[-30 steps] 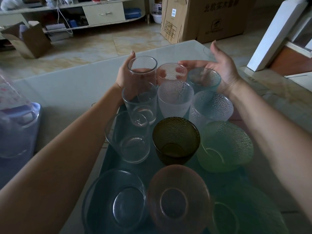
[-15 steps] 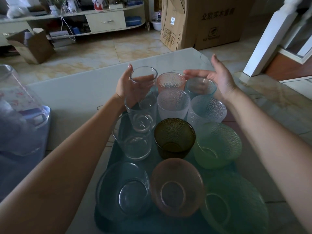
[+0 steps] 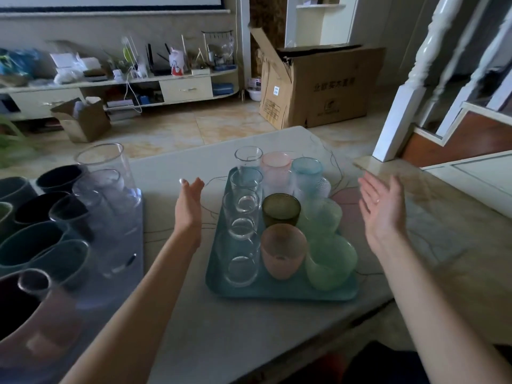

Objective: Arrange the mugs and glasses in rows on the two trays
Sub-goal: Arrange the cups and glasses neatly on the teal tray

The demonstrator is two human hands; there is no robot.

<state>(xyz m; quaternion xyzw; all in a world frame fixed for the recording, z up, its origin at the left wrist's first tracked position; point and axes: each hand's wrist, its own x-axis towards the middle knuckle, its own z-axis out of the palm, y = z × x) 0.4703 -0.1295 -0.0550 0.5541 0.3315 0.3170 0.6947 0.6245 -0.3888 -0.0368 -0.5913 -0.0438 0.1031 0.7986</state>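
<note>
A teal tray (image 3: 279, 291) on the table holds glasses in three rows: clear glasses (image 3: 243, 209) on the left, a pink glass (image 3: 282, 252) and a dark olive glass (image 3: 281, 210) in the middle, green glasses (image 3: 329, 261) on the right, with pale pink (image 3: 275, 164) and blue (image 3: 306, 170) glasses at the far end. My left hand (image 3: 189, 206) hovers open left of that tray. My right hand (image 3: 383, 209) is open to its right, palm inward. Neither hand touches anything. A lilac tray (image 3: 122, 273) at the left carries dark mugs (image 3: 44, 245) and clear glasses (image 3: 108, 187).
The pale table (image 3: 249, 328) ends close behind the teal tray and at my near right. Beyond it lie a tiled floor, a large cardboard box (image 3: 321, 87), a small box (image 3: 83, 120) and a low white shelf unit (image 3: 119, 90). A white stair post (image 3: 401, 106) stands right.
Both hands have let go of the far glasses and pulled back, spreading apart to either side of the teal tray. The camera has risen and backed away, bringing the left tray into view.
</note>
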